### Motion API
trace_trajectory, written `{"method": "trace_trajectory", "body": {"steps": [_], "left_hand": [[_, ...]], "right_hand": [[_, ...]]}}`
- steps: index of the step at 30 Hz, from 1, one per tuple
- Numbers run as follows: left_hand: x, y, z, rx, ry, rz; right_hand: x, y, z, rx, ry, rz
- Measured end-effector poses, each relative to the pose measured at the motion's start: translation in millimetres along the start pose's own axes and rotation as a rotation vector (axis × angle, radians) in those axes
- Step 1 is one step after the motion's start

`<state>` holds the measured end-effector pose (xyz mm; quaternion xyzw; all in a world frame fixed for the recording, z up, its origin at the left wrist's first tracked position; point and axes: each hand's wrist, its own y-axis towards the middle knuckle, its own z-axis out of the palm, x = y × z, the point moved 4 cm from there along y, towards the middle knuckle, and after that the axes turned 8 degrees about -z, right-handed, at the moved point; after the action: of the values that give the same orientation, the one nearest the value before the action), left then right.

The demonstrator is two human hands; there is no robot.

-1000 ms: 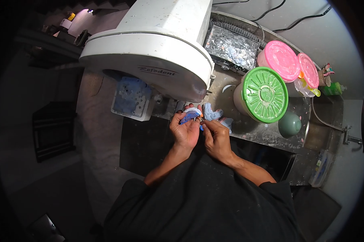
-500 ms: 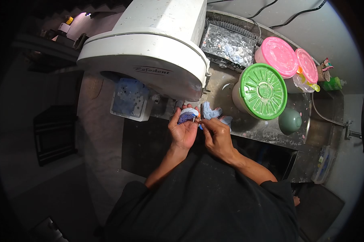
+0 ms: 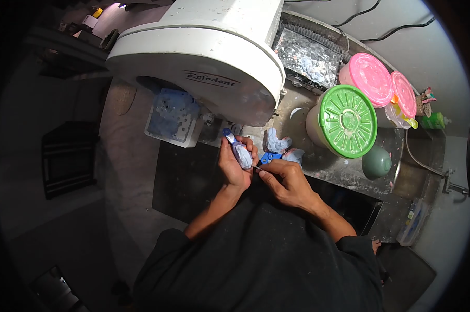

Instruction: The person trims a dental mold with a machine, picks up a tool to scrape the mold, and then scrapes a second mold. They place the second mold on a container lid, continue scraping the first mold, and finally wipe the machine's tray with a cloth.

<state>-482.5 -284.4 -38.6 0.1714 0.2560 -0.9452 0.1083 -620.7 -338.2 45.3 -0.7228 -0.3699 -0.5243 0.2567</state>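
The blue tray (image 3: 241,155) of pale material lies in my left hand (image 3: 236,170), fingers curled round it, while my right hand (image 3: 287,184) pinches a thin tool (image 3: 256,167) at its near end, the tip too small to make out. Beyond, script like "Rosodent" marks the white hood (image 3: 193,49), cut off at the top.
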Motion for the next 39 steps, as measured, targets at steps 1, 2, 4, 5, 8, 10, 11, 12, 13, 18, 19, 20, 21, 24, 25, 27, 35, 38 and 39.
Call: {"method": "trace_trajectory", "body": {"steps": [1,2,4,5,8,10,11,12,13,18,19,20,21,24,25,27,35,38,39], "left_hand": [[-0.7,-0.7,0.7,0.024,0.088,0.043],[-0.8,-1.4,0.8,0.049,0.177,0.086],[-3.4,-5.8,3.0,0.066,0.37,0.157],[-6.9,-9.3,4.5,0.06,0.474,0.187],[-12.5,-17.2,9.0,0.093,0.647,0.257],[-16.6,-21.4,12.8,0.126,0.719,0.287],[-20.4,-23.4,15.7,0.139,0.756,0.299],[-23.2,-24.7,17.6,0.154,0.794,0.311],[-24.2,-25.3,17.4,0.158,0.801,0.301],[-27.8,-25.5,21.3,0.205,0.841,0.352],[-27.4,-25.2,19.9,0.2,0.828,0.363],[-26.9,-24.2,17.2,0.195,0.814,0.374],[-27.2,-23.6,15.8,0.189,0.8,0.387],[-30.0,-22.6,21.0,0.209,0.933,0.463],[-29.5,-21.8,19.6,0.198,0.96,0.431],[-27.8,-20.0,14.7,0.18,1.015,0.362],[-16.4,-16.0,36.2,0.298,0.85,0.146],[-13.1,-15.1,32.0,0.38,0.87,0.049],[-10.4,-14.0,30.7,0.361,0.896,0.059]], "right_hand": [[0.7,0.8,-0.6,-0.006,0.013,0.008],[1.5,1.8,-1.5,-0.023,0.012,-0.015],[2.7,3.4,-3.1,-0.056,0.011,-0.058],[3.3,3.8,-3.5,-0.049,-0.005,-0.067],[7.4,5.8,-6.6,-0.015,-0.08,-0.106],[10.9,6.9,-8.7,0.021,-0.165,-0.143],[14.6,7.7,-11.0,0.008,-0.207,-0.159],[19.2,8.9,-13.0,-0.005,-0.25,-0.176],[22.0,9.1,-13.6,-0.019,-0.291,-0.191],[23.1,10.3,-7.4,-0.061,-0.406,-0.215],[23.3,10.8,-6.7,-0.08,-0.427,-0.225],[23.1,11.6,-6.3,-0.092,-0.427,-0.222],[23.0,12.6,-5.9,-0.104,-0.428,-0.22],[24.6,13.2,-5.7,-0.123,-0.454,-0.231],[25.2,13.3,-6.0,-0.127,-0.467,-0.237],[25.8,14.4,-7.4,-0.129,-0.514,-0.295],[19.6,14.0,-12.7,-0.083,-0.553,-0.403],[21.5,10.6,-13.1,-0.043,-0.595,-0.372],[23.1,9.2,-12.0,-0.061,-0.623,-0.367]]}}
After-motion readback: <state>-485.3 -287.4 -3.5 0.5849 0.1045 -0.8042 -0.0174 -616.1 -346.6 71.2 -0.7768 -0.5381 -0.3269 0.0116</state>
